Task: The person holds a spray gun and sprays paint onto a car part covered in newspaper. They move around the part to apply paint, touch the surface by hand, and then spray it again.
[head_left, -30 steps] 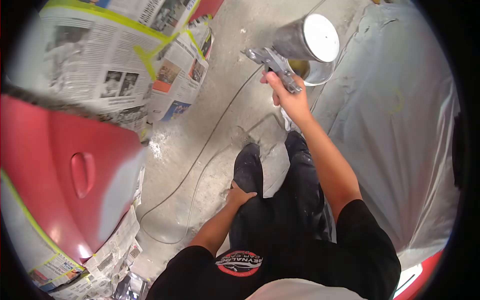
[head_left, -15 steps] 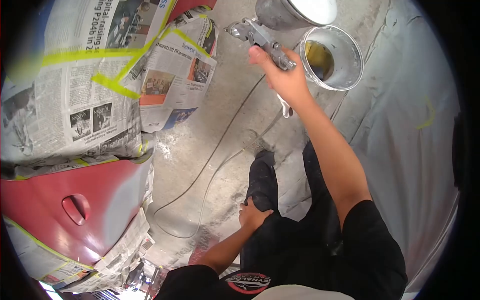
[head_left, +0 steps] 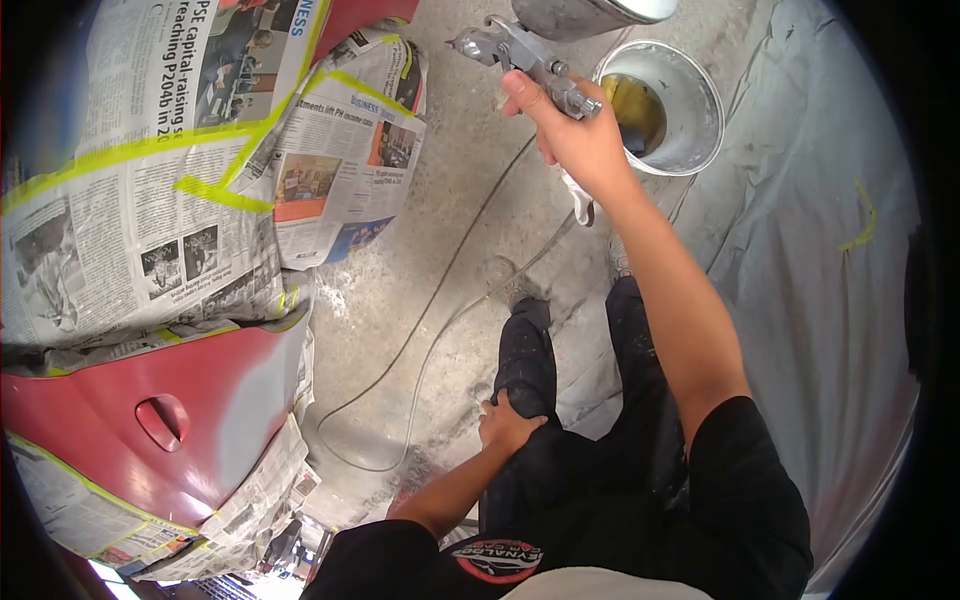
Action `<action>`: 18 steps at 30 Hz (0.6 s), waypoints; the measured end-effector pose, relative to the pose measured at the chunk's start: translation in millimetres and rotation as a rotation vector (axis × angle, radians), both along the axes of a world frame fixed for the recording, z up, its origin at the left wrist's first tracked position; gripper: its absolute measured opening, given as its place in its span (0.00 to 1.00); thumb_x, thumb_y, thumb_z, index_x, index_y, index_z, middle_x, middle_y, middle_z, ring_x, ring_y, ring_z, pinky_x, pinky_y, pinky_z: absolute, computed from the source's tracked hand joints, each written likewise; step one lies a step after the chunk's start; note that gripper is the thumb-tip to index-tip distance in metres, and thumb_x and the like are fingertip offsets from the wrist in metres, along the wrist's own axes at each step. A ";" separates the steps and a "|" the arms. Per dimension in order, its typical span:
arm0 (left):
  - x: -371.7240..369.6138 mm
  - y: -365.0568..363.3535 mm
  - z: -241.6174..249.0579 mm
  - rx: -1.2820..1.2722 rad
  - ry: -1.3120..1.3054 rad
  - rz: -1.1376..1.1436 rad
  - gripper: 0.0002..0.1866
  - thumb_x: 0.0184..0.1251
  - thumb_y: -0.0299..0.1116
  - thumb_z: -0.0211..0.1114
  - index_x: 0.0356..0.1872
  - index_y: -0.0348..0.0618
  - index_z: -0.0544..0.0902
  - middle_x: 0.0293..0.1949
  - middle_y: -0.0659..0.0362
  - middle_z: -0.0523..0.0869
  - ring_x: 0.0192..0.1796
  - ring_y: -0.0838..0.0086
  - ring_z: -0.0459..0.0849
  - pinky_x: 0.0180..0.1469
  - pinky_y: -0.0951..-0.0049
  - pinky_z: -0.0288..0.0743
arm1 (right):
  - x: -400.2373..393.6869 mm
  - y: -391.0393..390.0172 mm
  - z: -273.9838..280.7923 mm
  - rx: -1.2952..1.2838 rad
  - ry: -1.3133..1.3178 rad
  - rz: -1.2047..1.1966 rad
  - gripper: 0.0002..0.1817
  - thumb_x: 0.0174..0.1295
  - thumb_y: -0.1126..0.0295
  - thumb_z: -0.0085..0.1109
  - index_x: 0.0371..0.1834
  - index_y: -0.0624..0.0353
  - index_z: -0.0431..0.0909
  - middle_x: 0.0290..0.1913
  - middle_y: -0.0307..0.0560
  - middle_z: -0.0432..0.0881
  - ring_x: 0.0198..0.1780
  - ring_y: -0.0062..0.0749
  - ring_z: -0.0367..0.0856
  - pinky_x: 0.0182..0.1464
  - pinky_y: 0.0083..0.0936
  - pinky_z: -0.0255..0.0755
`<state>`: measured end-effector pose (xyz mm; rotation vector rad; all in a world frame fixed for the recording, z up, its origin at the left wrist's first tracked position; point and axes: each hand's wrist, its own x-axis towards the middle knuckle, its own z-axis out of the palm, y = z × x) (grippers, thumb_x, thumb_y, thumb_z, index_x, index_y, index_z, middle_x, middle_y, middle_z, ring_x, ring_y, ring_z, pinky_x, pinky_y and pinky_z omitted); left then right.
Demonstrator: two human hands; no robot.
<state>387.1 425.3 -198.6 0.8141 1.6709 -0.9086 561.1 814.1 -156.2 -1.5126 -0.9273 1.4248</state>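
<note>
Concrete floor (head_left: 430, 250) spreads scuffed and dusty below you, a thin hose (head_left: 418, 385) looping across it. Closest in, your left hand (head_left: 510, 425) lies on your left knee (head_left: 525, 375) — thumb and fingers spread over the dark cloth, no tool in it. Out past it, your right hand (head_left: 590, 150) is closed round the metal spray gun (head_left: 530, 55), its nozzle end pointing toward the papered side. Something white (head_left: 578, 200) hangs just below that hand; whether you're gripping it, I can't tell. And beside the gun, an open bucket (head_left: 695, 115) with yellowish-brown stuff at the bottom, a metal can (head_left: 570, 20) near it, cut off by the edge of view.

Over on the left sits the red panel (head_left: 100, 400), with newspaper (head_left: 110, 240) and yellow-green tape (head_left: 220, 190) around it — that masking looks done, as far as it shows. Red covers much of the panel, but a pale grey patch (head_left: 245, 390) fills its edge near the floor; I'd judge that the unfinished part. No spray is visible from the gun, and how many coats are down, nobody could say from here. Off to the right, a greyish sheet (head_left: 810, 320) drapes in long folds.
</note>
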 end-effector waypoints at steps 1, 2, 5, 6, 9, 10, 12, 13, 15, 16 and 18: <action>0.9 0.5 0.0 -0.002 -0.001 -0.008 0.62 0.43 0.65 0.79 0.79 0.48 0.60 0.74 0.36 0.64 0.69 0.40 0.75 0.70 0.53 0.72 | 2.1 -0.3 2.1 -0.020 -0.003 0.028 0.40 0.56 0.41 0.77 0.56 0.69 0.83 0.44 0.48 0.89 0.50 0.28 0.85 0.56 0.26 0.76; 1.4 0.6 -0.3 -0.003 0.000 -0.006 0.62 0.43 0.65 0.79 0.79 0.48 0.60 0.74 0.36 0.64 0.69 0.40 0.75 0.70 0.53 0.72 | 4.2 -0.6 4.1 -0.039 -0.007 0.057 0.40 0.56 0.41 0.77 0.56 0.69 0.83 0.44 0.48 0.89 0.50 0.29 0.85 0.56 0.26 0.76; 1.1 1.9 -1.8 -0.008 0.003 -0.008 0.62 0.43 0.65 0.79 0.79 0.48 0.60 0.74 0.36 0.64 0.69 0.40 0.74 0.70 0.53 0.72 | 7.9 -16.6 25.3 -0.107 0.035 0.184 0.40 0.56 0.40 0.76 0.55 0.69 0.83 0.43 0.47 0.89 0.49 0.30 0.85 0.55 0.27 0.76; 2.0 3.5 -1.3 -0.013 0.002 -0.013 0.62 0.44 0.65 0.79 0.80 0.48 0.59 0.74 0.36 0.64 0.69 0.40 0.74 0.70 0.54 0.72 | 9.4 -21.9 35.6 -0.113 0.054 0.219 0.40 0.56 0.39 0.76 0.55 0.69 0.84 0.43 0.47 0.89 0.49 0.30 0.85 0.55 0.27 0.77; 3.4 5.6 -1.5 -0.019 0.001 -0.022 0.62 0.44 0.65 0.79 0.80 0.49 0.59 0.74 0.36 0.64 0.69 0.40 0.74 0.70 0.54 0.72 | 9.7 -23.2 40.0 -0.104 0.027 0.280 0.43 0.55 0.39 0.76 0.58 0.71 0.81 0.43 0.49 0.89 0.50 0.31 0.86 0.55 0.28 0.77; 3.7 5.2 -1.7 -0.021 0.001 -0.024 0.62 0.44 0.65 0.79 0.80 0.49 0.59 0.74 0.36 0.64 0.69 0.40 0.74 0.70 0.54 0.72 | 9.3 -23.5 34.4 -0.111 0.006 0.261 0.45 0.55 0.38 0.76 0.59 0.73 0.80 0.44 0.51 0.88 0.51 0.32 0.86 0.56 0.28 0.77; 3.6 4.4 -2.8 -0.018 0.001 -0.031 0.62 0.44 0.65 0.79 0.80 0.49 0.59 0.74 0.35 0.64 0.69 0.39 0.75 0.69 0.54 0.73 | 7.8 -22.4 11.2 -0.140 -0.035 0.193 0.48 0.55 0.38 0.76 0.61 0.75 0.77 0.46 0.55 0.88 0.53 0.33 0.86 0.57 0.29 0.77; 3.4 4.1 -3.3 -0.016 0.001 -0.034 0.62 0.44 0.66 0.79 0.80 0.50 0.59 0.74 0.35 0.64 0.69 0.39 0.75 0.69 0.53 0.73 | 7.8 -20.9 7.4 -0.146 -0.029 0.154 0.50 0.55 0.37 0.76 0.63 0.77 0.75 0.47 0.57 0.88 0.54 0.35 0.85 0.58 0.30 0.77; 3.4 3.2 -3.2 -0.008 0.003 -0.045 0.62 0.44 0.66 0.79 0.80 0.50 0.59 0.74 0.35 0.64 0.68 0.39 0.75 0.68 0.53 0.74 | 10.0 -15.5 10.1 -0.142 0.007 0.085 0.54 0.54 0.36 0.76 0.65 0.79 0.72 0.49 0.62 0.87 0.58 0.38 0.84 0.60 0.32 0.76; 3.8 3.4 -3.1 -0.003 0.002 -0.051 0.62 0.44 0.66 0.78 0.80 0.50 0.59 0.74 0.35 0.64 0.68 0.39 0.76 0.68 0.53 0.74 | 11.0 -14.7 10.6 -0.131 -0.006 0.054 0.55 0.54 0.36 0.76 0.65 0.80 0.72 0.50 0.63 0.86 0.59 0.40 0.84 0.61 0.33 0.76; 4.5 4.8 -2.4 -0.008 0.006 -0.059 0.62 0.44 0.66 0.78 0.80 0.50 0.59 0.74 0.35 0.64 0.68 0.39 0.76 0.68 0.54 0.75 | 12.6 -15.3 8.1 -0.109 -0.075 -0.010 0.55 0.53 0.36 0.76 0.66 0.80 0.72 0.52 0.65 0.85 0.60 0.43 0.83 0.62 0.35 0.75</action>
